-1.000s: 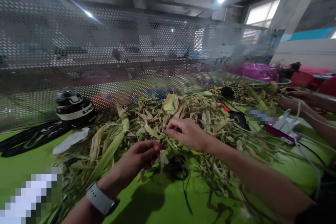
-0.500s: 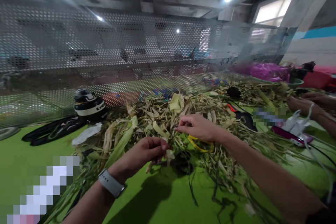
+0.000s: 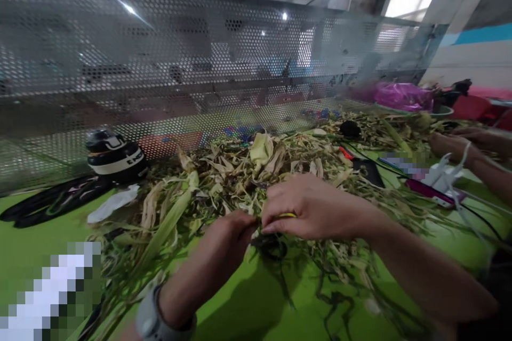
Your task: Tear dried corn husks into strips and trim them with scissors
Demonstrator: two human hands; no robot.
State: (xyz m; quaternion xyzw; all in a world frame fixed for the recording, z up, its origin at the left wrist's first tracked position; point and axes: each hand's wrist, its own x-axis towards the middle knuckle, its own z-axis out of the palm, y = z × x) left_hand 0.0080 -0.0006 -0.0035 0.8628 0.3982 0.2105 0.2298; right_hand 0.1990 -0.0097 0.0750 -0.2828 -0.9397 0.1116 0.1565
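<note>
My left hand [image 3: 234, 237], a grey watch [image 3: 150, 319] on its wrist, is closed in a pinch low over the green table [image 3: 224, 306]. My right hand [image 3: 304, 205] meets it from the right, back upward, fingers curled and closed. The fingertips almost touch; what they pinch is too small and hidden to name. A sliver of a yellow looped thing [image 3: 288, 215] shows by my right fingers. Below them lies a dark coiled thing [image 3: 274, 249]. Around both hands spreads a heap of dry husks and stems [image 3: 224, 170], with a pale green husk [image 3: 261, 150] on top.
A black bottle [image 3: 116, 162] and a white crumpled piece [image 3: 114, 203] lie left, near a black strap [image 3: 52, 197]. Behind stands a perforated metal screen [image 3: 160, 64]. On the right are a dark phone-like slab [image 3: 368, 171], cables, a purple power bank-like box [image 3: 430, 193] and another person's hands [image 3: 452, 146].
My right hand has come down and left over the yellow looped thing, mostly covering it. Both hands' fingertips are now close together. The view has shifted slightly.
</note>
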